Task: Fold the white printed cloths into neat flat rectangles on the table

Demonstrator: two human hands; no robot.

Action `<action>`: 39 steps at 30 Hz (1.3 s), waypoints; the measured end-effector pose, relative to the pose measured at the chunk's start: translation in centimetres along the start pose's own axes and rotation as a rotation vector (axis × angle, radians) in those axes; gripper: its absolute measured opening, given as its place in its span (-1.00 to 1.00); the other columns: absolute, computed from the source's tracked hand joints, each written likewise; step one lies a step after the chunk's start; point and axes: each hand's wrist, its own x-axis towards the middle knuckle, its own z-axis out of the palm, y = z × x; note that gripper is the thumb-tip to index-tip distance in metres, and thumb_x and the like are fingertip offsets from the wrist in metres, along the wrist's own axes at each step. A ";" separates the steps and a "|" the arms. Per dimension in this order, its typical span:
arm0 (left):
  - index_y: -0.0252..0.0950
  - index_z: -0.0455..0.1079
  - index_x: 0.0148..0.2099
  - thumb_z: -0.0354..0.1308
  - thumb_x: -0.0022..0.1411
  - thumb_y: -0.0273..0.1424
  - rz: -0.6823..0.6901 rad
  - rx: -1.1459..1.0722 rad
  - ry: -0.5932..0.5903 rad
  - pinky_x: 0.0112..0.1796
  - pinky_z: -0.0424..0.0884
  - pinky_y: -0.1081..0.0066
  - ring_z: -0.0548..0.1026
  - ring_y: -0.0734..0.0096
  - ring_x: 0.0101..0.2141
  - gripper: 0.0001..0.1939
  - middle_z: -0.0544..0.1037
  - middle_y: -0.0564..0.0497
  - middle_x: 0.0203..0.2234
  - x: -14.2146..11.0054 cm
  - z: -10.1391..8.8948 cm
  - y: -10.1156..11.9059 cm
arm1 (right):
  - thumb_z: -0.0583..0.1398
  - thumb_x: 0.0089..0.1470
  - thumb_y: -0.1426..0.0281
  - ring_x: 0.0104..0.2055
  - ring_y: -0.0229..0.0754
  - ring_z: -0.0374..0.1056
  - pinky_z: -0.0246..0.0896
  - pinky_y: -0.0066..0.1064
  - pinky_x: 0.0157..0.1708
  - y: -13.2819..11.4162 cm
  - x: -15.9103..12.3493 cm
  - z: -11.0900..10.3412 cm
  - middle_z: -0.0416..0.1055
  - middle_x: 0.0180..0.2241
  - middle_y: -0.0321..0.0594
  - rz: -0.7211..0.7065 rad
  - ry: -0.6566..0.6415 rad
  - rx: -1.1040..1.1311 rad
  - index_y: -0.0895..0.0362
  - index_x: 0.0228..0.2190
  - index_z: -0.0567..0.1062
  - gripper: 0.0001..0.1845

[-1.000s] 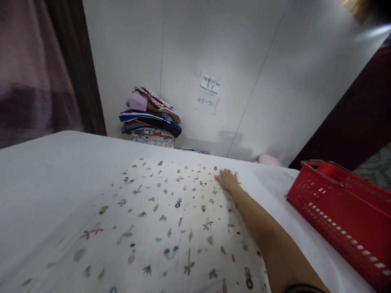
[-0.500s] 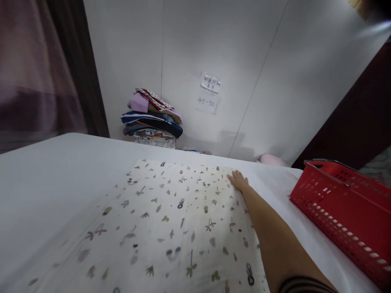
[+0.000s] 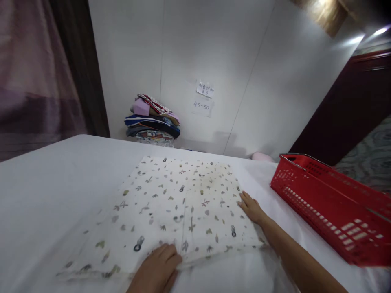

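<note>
A white cloth (image 3: 171,199) printed with small plants, sunglasses and other motifs lies spread on the white table, with a crease running down its middle. My left hand (image 3: 160,266) is at the near edge of this cloth, fingers bent together over the border and thumb below; its fingertips are partly hidden. At the cloth's right edge, my right hand (image 3: 252,207) rests palm down with the fingers spread.
A red plastic basket (image 3: 324,203) with metal handles stands on the right of the white table (image 3: 55,179). Behind the table, a stack of folded fabrics (image 3: 154,122) is against the wall, below and left of two paper signs (image 3: 203,97). A pink curtain (image 3: 39,73) hangs at left.
My left hand has come into view at the cloth's near edge. My right hand has moved from the far right corner down along the right edge. The near edge now shows.
</note>
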 end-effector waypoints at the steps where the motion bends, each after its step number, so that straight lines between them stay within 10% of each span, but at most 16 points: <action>1: -0.19 0.33 -0.26 -0.02 0.11 -0.52 -0.021 0.009 -0.002 -0.27 0.29 0.36 0.36 0.31 -0.26 -0.82 0.43 -0.02 -0.31 0.2 -0.5 0.4 | -0.18 0.18 0.04 0.32 -0.14 -0.30 -0.33 -0.13 0.23 0.9 -1.7 0.2 -0.19 0.29 -0.19 0.003 -0.001 0.000 0.07 0.24 -0.03 -0.32; 9: -0.23 0.35 -0.27 -0.05 0.16 -0.49 -0.057 0.020 -0.144 -0.27 0.26 0.34 0.35 0.30 -0.26 -0.83 0.41 -0.02 -0.31 1.1 -2.2 1.3 | -0.09 0.15 0.10 0.29 -0.01 -0.16 -0.17 -0.03 0.20 5.5 -10.1 1.1 0.05 0.22 -0.19 0.094 0.138 0.021 0.03 0.19 0.15 -0.38; 17: -0.23 0.37 -0.16 -0.09 0.25 -0.38 -0.025 0.030 -0.138 -0.22 0.26 0.36 0.33 0.32 -0.21 -0.78 0.41 -0.02 -0.28 1.3 -2.3 0.7 | -0.07 0.10 0.36 0.25 -0.14 -0.03 -0.15 -0.16 0.22 3.8 -13.8 2.1 0.25 0.12 -0.29 -0.210 0.243 0.203 0.06 0.01 0.41 -0.52; 29: -0.22 0.36 -0.11 -0.09 0.25 -0.32 -0.142 0.068 -0.185 -0.25 0.28 0.39 0.37 0.31 -0.17 -0.74 0.44 0.01 -0.21 2.0 -2.9 1.3 | 0.06 -0.06 0.47 0.07 -0.12 0.22 0.07 -0.27 0.09 5.5 -13.6 1.5 0.39 -0.01 -0.22 -0.304 0.274 0.347 0.07 -0.11 0.48 -0.56; 39: -0.22 0.38 -0.12 -0.15 0.26 -0.28 -0.140 0.116 -0.166 -0.25 0.30 0.36 0.39 0.27 -0.17 -0.68 0.46 -0.03 -0.21 2.0 -2.9 1.7 | 0.08 0.02 0.19 -0.49 -0.27 0.29 0.07 -0.51 -0.52 5.7 -11.9 0.2 0.41 -0.56 -0.28 0.070 0.190 0.458 0.17 -0.49 0.50 -0.67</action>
